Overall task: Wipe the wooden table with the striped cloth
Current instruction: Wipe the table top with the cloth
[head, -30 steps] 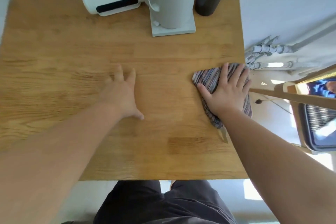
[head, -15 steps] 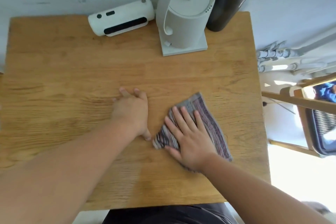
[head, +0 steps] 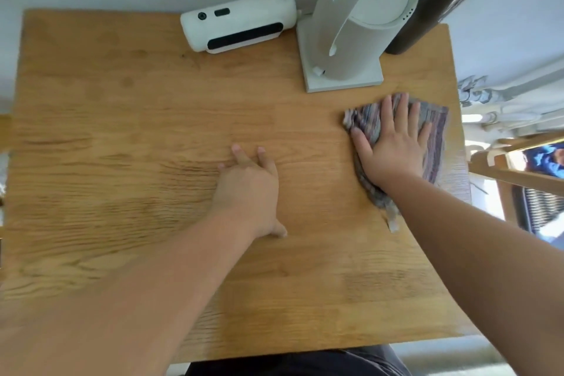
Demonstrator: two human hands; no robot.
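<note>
The wooden table (head: 122,137) fills most of the head view. The striped cloth (head: 435,134), folded and grey-purple, lies flat near the table's right edge, just in front of the kettle base. My right hand (head: 393,146) presses on the cloth with straight, spread fingers, covering its middle. My left hand (head: 248,189) rests flat on the bare wood at the table's centre, fingers pointing away from me, holding nothing.
At the back stand a white cylindrical device (head: 238,24), a white kettle on a square base (head: 351,40) and a black bottle (head: 433,3). A wall runs behind the table. A wooden chair frame (head: 518,174) stands right of the table edge.
My right hand has slid the cloth from the table's middle, beside my left hand, back to the right edge and farther from me. My left hand has stayed near the centre.
</note>
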